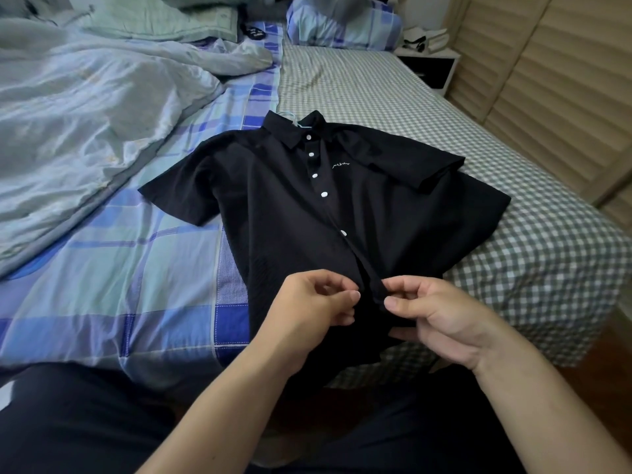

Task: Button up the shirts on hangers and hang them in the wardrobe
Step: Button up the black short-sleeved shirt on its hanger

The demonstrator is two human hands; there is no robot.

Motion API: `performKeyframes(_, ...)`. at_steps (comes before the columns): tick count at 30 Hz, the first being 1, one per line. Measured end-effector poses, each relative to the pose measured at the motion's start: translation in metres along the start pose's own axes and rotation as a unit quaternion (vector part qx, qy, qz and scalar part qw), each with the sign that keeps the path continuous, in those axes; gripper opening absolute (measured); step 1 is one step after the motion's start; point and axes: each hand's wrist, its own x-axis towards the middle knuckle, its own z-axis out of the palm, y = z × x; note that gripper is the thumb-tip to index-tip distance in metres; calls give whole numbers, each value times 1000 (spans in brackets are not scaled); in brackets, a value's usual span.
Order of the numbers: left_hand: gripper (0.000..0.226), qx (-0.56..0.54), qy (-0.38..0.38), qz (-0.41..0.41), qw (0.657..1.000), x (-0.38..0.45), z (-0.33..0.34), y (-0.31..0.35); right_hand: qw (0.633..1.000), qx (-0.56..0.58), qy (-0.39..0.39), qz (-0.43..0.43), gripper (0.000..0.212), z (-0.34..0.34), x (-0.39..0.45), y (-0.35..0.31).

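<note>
A black short-sleeved shirt [290,206] lies flat on the bed, collar away from me, with several white buttons fastened down its front. A pale blue hanger [290,116] shows inside the collar. My left hand [314,309] pinches the left edge of the placket near the hem. My right hand [441,316] pinches the right edge of the same placket, thumb on top. The fingertips of the two hands are a few centimetres apart. The lowest button is hidden by the fabric and fingers.
The bed has a blue plaid sheet [113,285] and a green checked sheet [376,97]. A crumpled pale duvet [85,107] fills the left. Pillows [342,22] lie at the head. Slatted wardrobe doors [564,80] stand on the right, with a nightstand [431,63] beside them.
</note>
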Motion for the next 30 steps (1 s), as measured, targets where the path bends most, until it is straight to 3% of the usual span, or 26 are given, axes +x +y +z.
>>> performKeyframes(7,6,-22,-5,-16,1000,5,5,0,996,-64,31,-49,24,9,0,5)
performKeyframes(14,2,-31,3,-16,999,4,4,-3,963,-192,136,-133,27,23,3,18)
performKeyframes(23,5,-39,24,-25,999,6,7,-7,953,-195,167,-162,31,32,-8,22)
performKeyframes(30,2,-48,14,-25,998,3,3,-7,915,-257,201,-237,33,40,-9,28)
